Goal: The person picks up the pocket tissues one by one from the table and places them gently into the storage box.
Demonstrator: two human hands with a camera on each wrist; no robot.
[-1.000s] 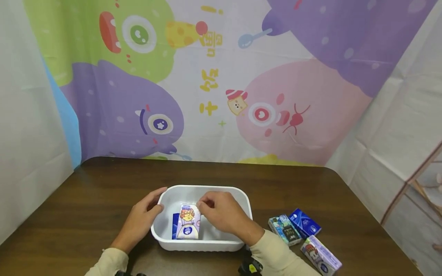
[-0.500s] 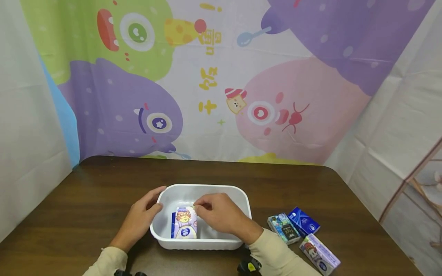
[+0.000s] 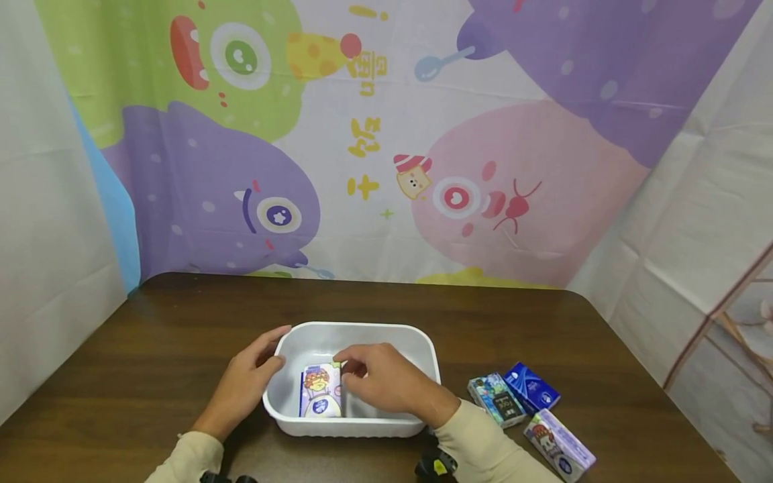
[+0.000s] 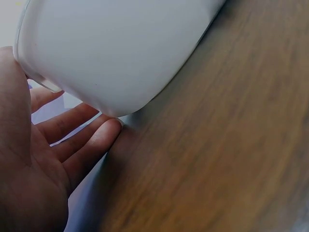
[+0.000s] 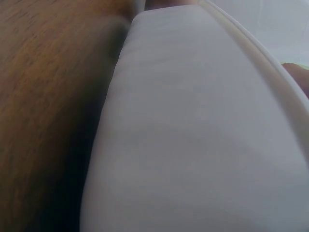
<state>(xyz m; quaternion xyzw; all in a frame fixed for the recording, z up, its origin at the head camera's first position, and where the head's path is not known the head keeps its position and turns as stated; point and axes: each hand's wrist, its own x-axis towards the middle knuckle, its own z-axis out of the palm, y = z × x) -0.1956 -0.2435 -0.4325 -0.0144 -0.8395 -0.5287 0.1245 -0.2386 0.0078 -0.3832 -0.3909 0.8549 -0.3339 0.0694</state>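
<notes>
Cartoon packet (image 3: 320, 394) | inside white tub (image 3: 353, 428), left half | blue edge (image 3: 301, 397) alongside

Beyond the dark brown, wood-grained table (image 3: 513, 329) there's a white cloth backdrop (image 3: 368, 151) printed with green, purple and pink one-eyed cartoon creatures; off to the right hangs creased pale cloth (image 3: 676, 228).

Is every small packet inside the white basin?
No, a blue packet, a teal packet and a purple packet lie on the table, right of the white basin.
</notes>
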